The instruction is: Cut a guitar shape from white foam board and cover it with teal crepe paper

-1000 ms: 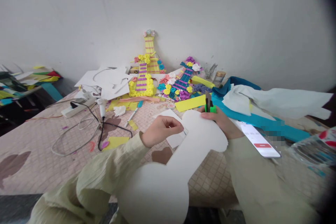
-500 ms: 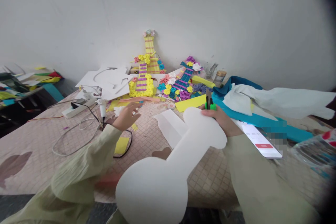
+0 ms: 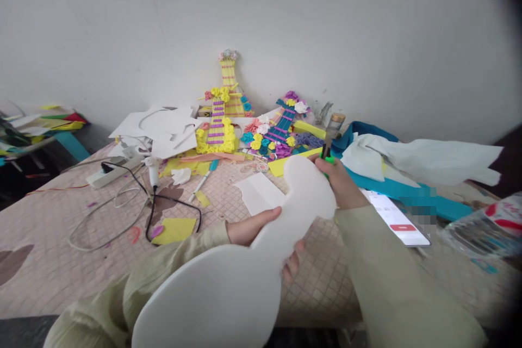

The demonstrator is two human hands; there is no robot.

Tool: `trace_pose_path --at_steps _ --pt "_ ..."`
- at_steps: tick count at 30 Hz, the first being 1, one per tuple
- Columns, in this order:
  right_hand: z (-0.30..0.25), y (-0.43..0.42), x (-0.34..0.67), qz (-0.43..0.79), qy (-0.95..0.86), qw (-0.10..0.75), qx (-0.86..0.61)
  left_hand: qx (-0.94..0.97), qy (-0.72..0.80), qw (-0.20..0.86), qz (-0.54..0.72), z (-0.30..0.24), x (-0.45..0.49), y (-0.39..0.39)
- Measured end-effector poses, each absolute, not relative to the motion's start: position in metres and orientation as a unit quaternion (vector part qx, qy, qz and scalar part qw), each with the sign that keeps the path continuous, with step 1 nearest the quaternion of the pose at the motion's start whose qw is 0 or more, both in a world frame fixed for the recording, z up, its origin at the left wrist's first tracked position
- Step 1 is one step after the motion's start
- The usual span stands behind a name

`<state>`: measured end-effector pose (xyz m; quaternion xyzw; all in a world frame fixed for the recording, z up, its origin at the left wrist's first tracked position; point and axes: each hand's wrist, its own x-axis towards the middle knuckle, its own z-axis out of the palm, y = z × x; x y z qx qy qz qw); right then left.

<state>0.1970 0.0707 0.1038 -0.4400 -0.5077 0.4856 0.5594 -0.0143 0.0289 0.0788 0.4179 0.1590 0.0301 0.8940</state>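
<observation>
A white board cut-out, with a wide rounded body, a narrow neck and a lobed head, slants up before me over the table's front edge. My left hand is closed round its neck, the thumb on top and the fingertips showing past the far edge. At the head end, my right hand grips a green utility knife, its dark blade pointing up. That hand also touches the board's head; some of its fingers are hidden behind it.
Behind stand decorated string-instrument shapes with paper flowers. At left are a white glue gun, a power strip and looped cables. To the right lie a phone, teal paper, white crumpled sheet and plastic bottle.
My left hand has come from above the table to the board's neck and closed on it. The board has tilted, its body shifting left and down. The right hand still holds the knife.
</observation>
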Motion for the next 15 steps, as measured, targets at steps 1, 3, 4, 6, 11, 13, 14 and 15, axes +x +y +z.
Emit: trace_pose_path --at_steps 1,3,4,6,11,13,14,15 --pt "0.104 0.072 0.2 0.477 -0.515 0.557 -0.445 0.41 0.175 0.893 0.058 0.078 -0.015 0.031" --pt "0.103 0.073 0.206 0.467 -0.52 0.543 -0.465 0.402 0.221 0.88 0.126 0.077 -0.018 0.037" --pt "0.102 0.073 0.209 0.458 -0.52 0.535 -0.483 0.398 0.248 0.869 0.157 0.077 -0.02 0.041" --pt "0.096 0.073 0.212 0.427 -0.529 0.521 -0.516 0.385 0.299 0.848 0.209 0.075 -0.024 0.049" --pt "0.086 0.073 0.205 0.36 -0.62 0.51 -0.476 0.386 0.398 0.795 0.245 0.07 -0.027 0.069" --pt "0.088 0.072 0.2 0.347 -0.647 0.503 -0.456 0.396 0.42 0.771 0.269 0.068 -0.026 0.075" --pt "0.089 0.073 0.197 0.34 -0.659 0.495 -0.453 0.402 0.428 0.76 0.277 0.067 -0.025 0.077" --pt "0.09 0.074 0.194 0.333 -0.669 0.485 -0.454 0.409 0.437 0.75 0.282 0.065 -0.024 0.079"
